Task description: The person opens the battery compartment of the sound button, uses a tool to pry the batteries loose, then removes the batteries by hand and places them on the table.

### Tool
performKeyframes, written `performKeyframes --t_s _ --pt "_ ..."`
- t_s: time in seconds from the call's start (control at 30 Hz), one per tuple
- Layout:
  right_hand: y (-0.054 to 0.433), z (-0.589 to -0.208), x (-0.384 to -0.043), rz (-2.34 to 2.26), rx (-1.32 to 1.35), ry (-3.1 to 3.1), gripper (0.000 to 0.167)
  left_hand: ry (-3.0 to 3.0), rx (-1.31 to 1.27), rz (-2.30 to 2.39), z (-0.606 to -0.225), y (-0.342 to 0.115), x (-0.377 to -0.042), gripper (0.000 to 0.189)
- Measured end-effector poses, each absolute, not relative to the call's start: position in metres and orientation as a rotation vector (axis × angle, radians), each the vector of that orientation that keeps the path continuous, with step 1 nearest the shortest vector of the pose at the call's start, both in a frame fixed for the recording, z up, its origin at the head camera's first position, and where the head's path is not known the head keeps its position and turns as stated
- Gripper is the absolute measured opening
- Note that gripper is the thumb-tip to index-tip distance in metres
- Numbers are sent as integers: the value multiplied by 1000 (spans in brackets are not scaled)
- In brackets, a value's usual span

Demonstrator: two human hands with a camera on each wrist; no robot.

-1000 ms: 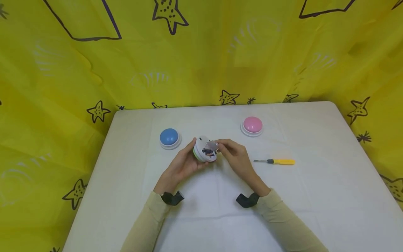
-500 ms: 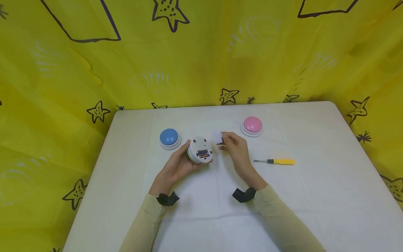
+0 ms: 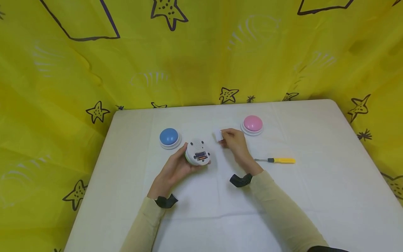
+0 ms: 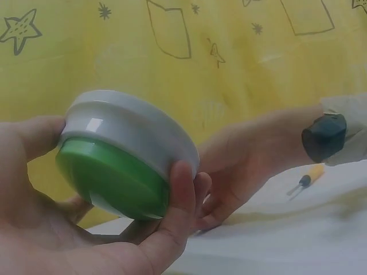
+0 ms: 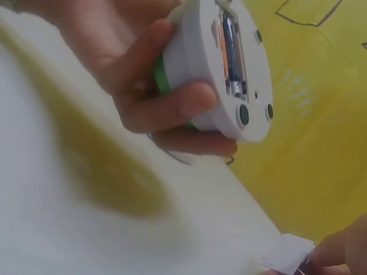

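Note:
My left hand (image 3: 173, 169) grips a white, round push-button buzzer (image 3: 196, 144) by its sides, its underside tipped up toward me. The green dome (image 4: 109, 177) faces down into the palm in the left wrist view. On the underside the battery compartment is uncovered, and two batteries (image 5: 232, 54) lie in it, one dark and one orange. To the right, close over the tabletop, my right hand (image 3: 237, 145) pinches a small flat white battery cover (image 3: 218, 135) between thumb and fingers. The hands are apart.
A blue buzzer (image 3: 169, 137) stands left of the held one, and a pink buzzer (image 3: 253, 124) stands at the back right. A screwdriver (image 3: 283, 160) with a yellow handle lies right of my right hand on the white table (image 3: 315, 133). Behind hangs a yellow curtain (image 3: 201, 63).
My right hand has lifted the cover off the buzzer's underside and carried it away toward the back of the table. My left hand has shifted slightly left with the buzzer.

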State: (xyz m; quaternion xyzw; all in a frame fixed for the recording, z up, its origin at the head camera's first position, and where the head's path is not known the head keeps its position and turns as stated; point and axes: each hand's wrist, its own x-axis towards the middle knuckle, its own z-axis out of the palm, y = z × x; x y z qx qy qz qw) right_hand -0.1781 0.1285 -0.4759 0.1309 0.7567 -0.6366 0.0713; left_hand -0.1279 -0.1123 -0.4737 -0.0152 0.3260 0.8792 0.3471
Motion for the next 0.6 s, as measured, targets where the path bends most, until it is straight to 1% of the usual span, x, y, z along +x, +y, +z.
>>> performKeyframes --t_s 0.33,0.6 --pt "127 -478 -195 -1707 315 2501 30 868 -39 2271 -475 -115 -127 58" --pt "125 -479 -198 -1517 249 2621 28 850 -49 2277 -476 -117 -129 59"
